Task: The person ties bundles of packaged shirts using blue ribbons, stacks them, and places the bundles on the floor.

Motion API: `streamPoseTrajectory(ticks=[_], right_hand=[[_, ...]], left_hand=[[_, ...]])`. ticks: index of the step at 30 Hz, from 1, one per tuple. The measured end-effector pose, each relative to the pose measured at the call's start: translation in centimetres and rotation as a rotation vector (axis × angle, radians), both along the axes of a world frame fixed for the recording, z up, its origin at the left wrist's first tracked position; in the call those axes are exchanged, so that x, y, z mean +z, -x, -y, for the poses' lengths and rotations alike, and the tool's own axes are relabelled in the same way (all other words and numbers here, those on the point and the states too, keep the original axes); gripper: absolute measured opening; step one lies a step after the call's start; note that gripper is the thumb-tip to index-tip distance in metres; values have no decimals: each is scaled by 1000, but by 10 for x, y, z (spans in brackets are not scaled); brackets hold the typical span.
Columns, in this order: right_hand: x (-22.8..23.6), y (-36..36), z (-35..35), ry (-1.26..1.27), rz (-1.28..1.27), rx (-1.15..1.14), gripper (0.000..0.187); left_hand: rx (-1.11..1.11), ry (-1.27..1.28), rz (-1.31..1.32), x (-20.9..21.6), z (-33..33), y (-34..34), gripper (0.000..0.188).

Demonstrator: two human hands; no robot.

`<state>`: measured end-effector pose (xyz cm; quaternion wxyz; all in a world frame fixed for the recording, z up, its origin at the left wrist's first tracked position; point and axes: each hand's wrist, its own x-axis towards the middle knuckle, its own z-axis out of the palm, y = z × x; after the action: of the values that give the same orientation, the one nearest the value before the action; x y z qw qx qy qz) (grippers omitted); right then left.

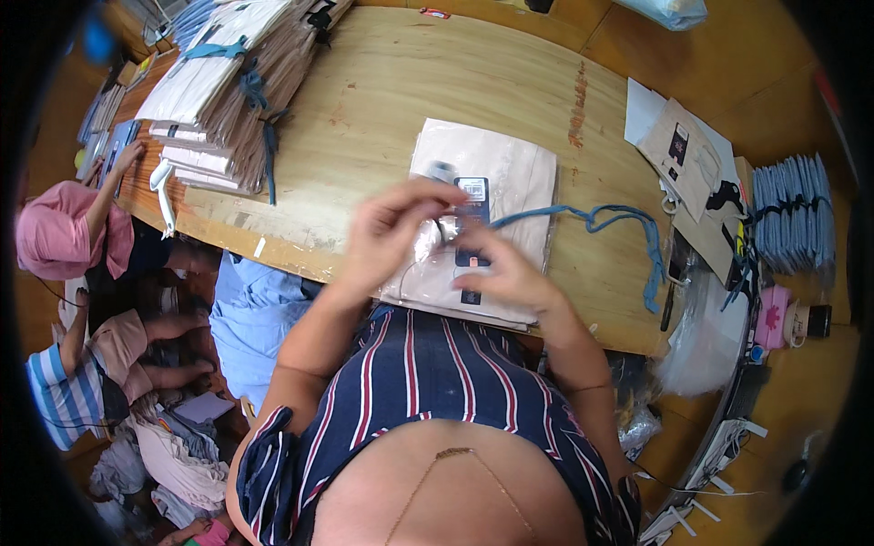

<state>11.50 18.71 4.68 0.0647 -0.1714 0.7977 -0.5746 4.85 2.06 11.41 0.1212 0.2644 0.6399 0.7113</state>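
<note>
A flat stack of pale pink folded garments in clear plastic bags (519, 173) lies at the table's near edge, right in front of me. Dark printed tags show through the top bag. Over it, my left hand (391, 232) has its fingertips drawn together in a pinch; what they hold is too blurred to name. A small shiny thing (446, 227) shows between my two hands. My right hand (514, 273) is low over the tags, its fingers smeared by motion. From beside its fingers a blue cloth strip (592, 218) trails right across the stack onto the table.
Tall bundles of bagged garments (228, 91) tied with blue strips stand at the left, near a white handheld device (163, 196). Blue packs (792, 218), cards and a pink box (774, 316) are at the right. Two other people (73, 227) work at the left beside heaps of clothes.
</note>
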Motion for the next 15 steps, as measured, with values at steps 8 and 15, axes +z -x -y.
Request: streamPoseTrajectory(ticks=[8, 15], right_hand=[[32, -22, -19, -64, 142, -159, 14], [49, -23, -74, -155, 164, -221, 13]], left_hand=[[338, 1119, -543, -37, 57, 13, 42], [-780, 496, 334, -38, 27, 11, 27]])
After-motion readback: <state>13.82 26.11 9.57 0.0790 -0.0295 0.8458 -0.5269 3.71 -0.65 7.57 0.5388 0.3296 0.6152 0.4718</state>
